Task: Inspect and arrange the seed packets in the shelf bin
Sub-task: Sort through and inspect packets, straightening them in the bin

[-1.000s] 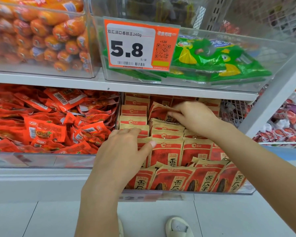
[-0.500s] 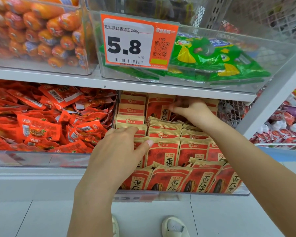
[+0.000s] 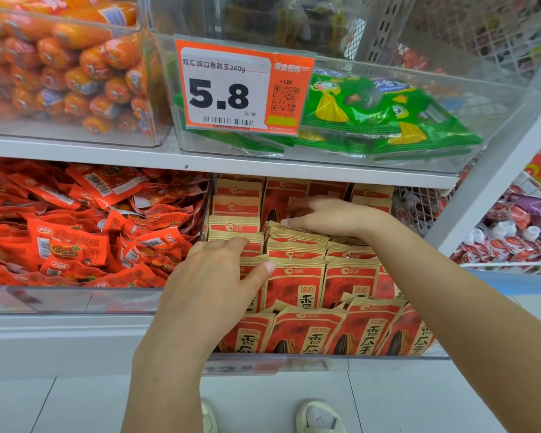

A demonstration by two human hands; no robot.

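Red-and-tan packets: the seed packets [image 3: 295, 282] stand upright in rows in the clear shelf bin [image 3: 341, 359] on the lower shelf, faces toward the near side.
Rows: about three columns side by side; I count four packets in the nearest row, farther rows overlap too much to count.
Long axis: each packet stands tall, and the rows run from near to far.
Left hand [image 3: 214, 285]: lies flat with relaxed fingers on the left column, thumb touching a middle packet; it grips nothing.
Right hand [image 3: 331, 217]: reaches deeper, fingers curled on the tops of the far middle packets; a real pinch I cannot tell.
Key relation: the untidy far packets lie beyond both hands; the right hand is nearer to them.
Neighbours: red snack pouches [image 3: 85, 232] on the left, one orange price tag [image 3: 242, 87] above.
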